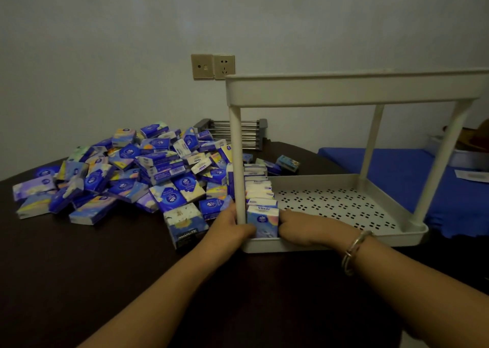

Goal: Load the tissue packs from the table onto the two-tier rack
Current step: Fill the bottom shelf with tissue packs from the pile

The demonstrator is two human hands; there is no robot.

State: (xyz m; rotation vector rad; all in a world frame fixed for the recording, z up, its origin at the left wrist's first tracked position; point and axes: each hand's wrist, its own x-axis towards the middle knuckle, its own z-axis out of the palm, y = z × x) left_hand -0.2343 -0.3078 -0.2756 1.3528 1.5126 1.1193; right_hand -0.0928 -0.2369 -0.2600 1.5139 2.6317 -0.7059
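Both hands (232, 227) (304, 228) | fingers flank upright tissue pack (262, 222) | rack (344, 241) bottom tier

A plain pale wall (132, 30) fills the upper half of the view, dimly and evenly lit with a greyish cast. Two beige plates sit side by side on it: a switch plate (202, 66) on the left and a power socket (224, 66) touching its right side. Below runs a dark brown counter (119, 255). At its far edge, against the wall, lies a grey rack of metal rods (238, 132). Beyond the counter's right edge spreads a blue cloth-covered surface (397, 167), with indistinct items at the far right.
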